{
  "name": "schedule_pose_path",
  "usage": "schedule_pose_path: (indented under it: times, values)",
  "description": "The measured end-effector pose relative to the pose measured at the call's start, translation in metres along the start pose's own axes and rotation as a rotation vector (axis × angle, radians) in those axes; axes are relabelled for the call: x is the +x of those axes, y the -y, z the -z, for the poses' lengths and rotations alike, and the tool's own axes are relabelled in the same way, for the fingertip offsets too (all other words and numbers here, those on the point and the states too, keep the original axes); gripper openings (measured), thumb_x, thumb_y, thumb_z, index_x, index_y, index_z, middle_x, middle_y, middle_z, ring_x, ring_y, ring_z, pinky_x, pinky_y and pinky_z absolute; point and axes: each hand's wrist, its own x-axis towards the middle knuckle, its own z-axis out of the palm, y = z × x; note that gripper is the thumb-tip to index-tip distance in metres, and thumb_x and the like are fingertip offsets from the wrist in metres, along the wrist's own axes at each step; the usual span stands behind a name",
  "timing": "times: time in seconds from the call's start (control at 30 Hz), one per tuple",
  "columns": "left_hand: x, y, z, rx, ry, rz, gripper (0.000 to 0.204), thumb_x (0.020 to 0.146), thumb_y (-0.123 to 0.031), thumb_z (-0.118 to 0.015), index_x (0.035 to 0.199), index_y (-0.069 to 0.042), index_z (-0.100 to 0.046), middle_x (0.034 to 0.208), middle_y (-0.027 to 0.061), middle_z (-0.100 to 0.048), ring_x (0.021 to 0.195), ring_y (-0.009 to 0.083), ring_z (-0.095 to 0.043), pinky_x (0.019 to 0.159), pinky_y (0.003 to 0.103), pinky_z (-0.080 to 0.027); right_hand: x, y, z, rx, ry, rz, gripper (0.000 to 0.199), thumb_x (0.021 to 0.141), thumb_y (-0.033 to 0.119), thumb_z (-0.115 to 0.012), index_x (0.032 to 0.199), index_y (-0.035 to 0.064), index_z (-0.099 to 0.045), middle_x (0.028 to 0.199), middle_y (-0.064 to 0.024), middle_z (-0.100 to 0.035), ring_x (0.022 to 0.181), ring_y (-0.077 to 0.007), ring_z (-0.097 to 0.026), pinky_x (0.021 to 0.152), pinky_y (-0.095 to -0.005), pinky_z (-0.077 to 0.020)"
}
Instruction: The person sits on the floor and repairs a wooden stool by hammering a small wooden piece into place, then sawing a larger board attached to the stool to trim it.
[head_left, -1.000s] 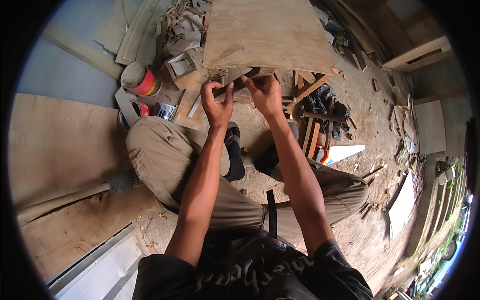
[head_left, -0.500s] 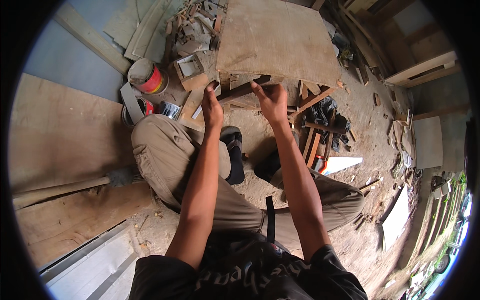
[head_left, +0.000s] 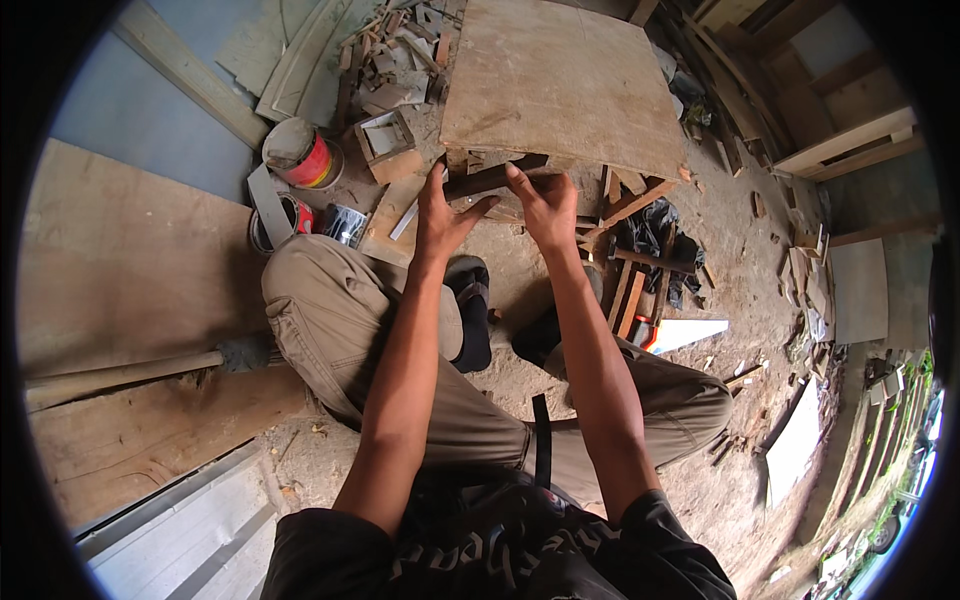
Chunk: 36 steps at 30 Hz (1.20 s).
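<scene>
A short dark strip of wood (head_left: 482, 182) is held up in front of the near edge of a plywood board (head_left: 560, 85). My right hand (head_left: 548, 210) grips its right part, the thumb lying on top and the fingers curled behind it. At the strip's left end is my left hand (head_left: 443, 225), its fingers pointing up along that end and its thumb spread away below the wood. Whether the left fingertips press on the strip is hard to make out. The board rests on a wooden support mostly hidden beneath it.
Paint cans (head_left: 300, 155) and a small wooden box (head_left: 387, 145) stand at left. A hammer (head_left: 650, 260) lies on wood strips and black plastic (head_left: 655, 225) at right, beside a handsaw (head_left: 685, 333). Wood scraps (head_left: 395, 60) heap up beyond the box.
My left thumb has lifted off the strip and spread out, the left hand opening at the wood's end. My right hand keeps its grip almost in place.
</scene>
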Motion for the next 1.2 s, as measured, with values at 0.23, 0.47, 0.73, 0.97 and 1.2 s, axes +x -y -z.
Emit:
schedule_pose_path:
  times: [0.23,0.47,0.73,0.97,1.2]
  values:
    - [0.004,0.008,-0.011,0.100,-0.100,-0.051,0.087,0.068,-0.027,-0.089,0.134,0.002,-0.039,0.121,0.0216,-0.060,0.112,0.0329,-0.060,0.093,0.041,-0.048,0.002,-0.007,-0.002,0.040,-0.006,0.036,0.028,0.086,0.018,-0.075,0.082,-0.0088,-0.068,0.072,-0.0092,-0.070,0.065,-0.0071,-0.054,0.058,-0.0290,-0.0465]
    - [0.007,0.019,-0.018,0.113,-0.123,-0.069,0.080,0.070,-0.022,-0.087,0.133,0.000,-0.041,0.117,0.0202,-0.063,0.108,0.0309,-0.063,0.089,0.039,-0.051,0.005,-0.011,-0.001,-0.066,0.003,0.079,0.029,0.086,0.021,-0.074,0.086,-0.0081,-0.069,0.075,-0.0155,-0.072,0.066,-0.0103,-0.061,0.061,-0.0318,-0.0498]
    - [0.008,0.017,-0.019,0.124,-0.137,-0.082,0.075,0.070,-0.021,-0.087,0.128,0.001,-0.045,0.114,0.0205,-0.065,0.106,0.0322,-0.065,0.088,0.040,-0.053,0.004,-0.012,-0.006,0.020,-0.046,0.113,0.029,0.087,0.020,-0.073,0.086,-0.0084,-0.069,0.073,-0.0143,-0.072,0.065,-0.0094,-0.060,0.060,-0.0312,-0.0490]
    - [0.007,0.016,-0.020,0.125,-0.125,-0.065,0.089,0.064,-0.022,-0.090,0.133,0.003,-0.041,0.115,0.0252,-0.061,0.106,0.0403,-0.062,0.086,0.045,-0.051,0.005,-0.021,-0.005,0.018,-0.051,0.104,0.028,0.086,0.019,-0.075,0.084,-0.0087,-0.069,0.071,-0.0109,-0.070,0.065,-0.0075,-0.056,0.059,-0.0300,-0.0475]
    - [0.011,0.025,-0.022,0.089,-0.144,-0.099,0.089,0.065,-0.022,-0.090,0.135,0.002,-0.040,0.119,0.0242,-0.059,0.108,0.0410,-0.060,0.089,0.046,-0.050,0.003,-0.017,-0.015,0.032,-0.025,0.104,0.027,0.084,0.018,-0.075,0.087,-0.0080,-0.068,0.076,-0.0155,-0.072,0.070,-0.0130,-0.065,0.064,-0.0310,-0.0515]
